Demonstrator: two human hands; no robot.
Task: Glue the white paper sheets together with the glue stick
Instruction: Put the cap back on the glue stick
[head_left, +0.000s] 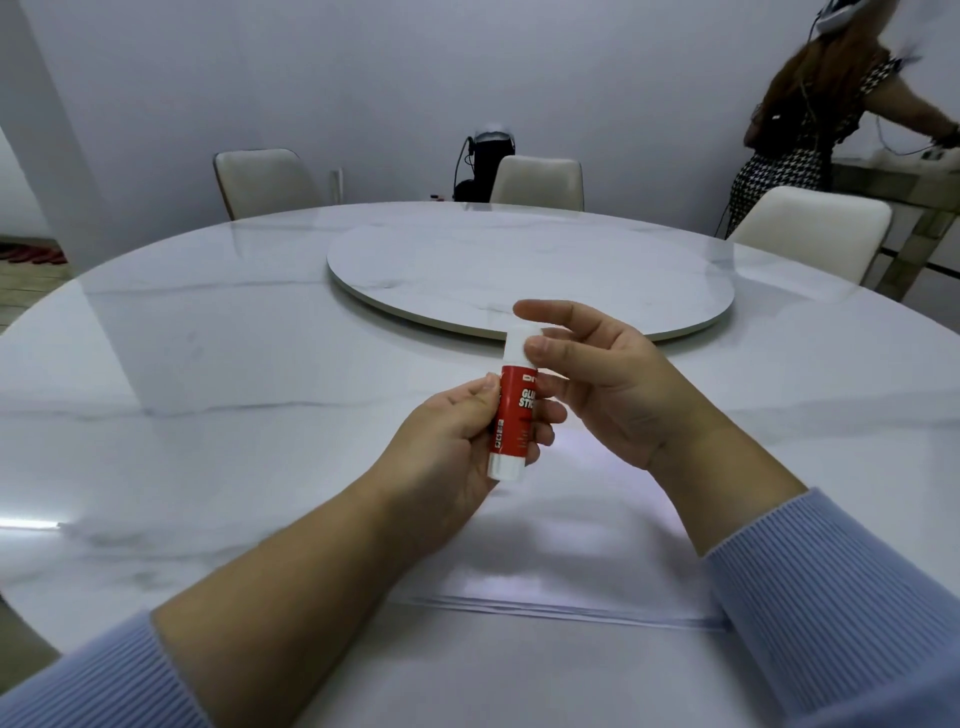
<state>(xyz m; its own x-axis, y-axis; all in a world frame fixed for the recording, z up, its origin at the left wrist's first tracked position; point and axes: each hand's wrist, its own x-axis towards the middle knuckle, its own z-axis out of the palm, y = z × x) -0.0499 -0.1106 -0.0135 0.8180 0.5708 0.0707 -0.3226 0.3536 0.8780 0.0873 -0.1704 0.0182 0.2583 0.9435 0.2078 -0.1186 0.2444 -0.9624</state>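
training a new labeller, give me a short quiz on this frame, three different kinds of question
1. True or false: the cap is off the glue stick.
2. Which hand grips the red body of the glue stick? A) left hand B) right hand C) neither
3. Fill in: the paper sheets lie on the ______, below the hands.

Key: 1 false, the cap is on and the right hand's fingers pinch it; 2 A; 3 table.
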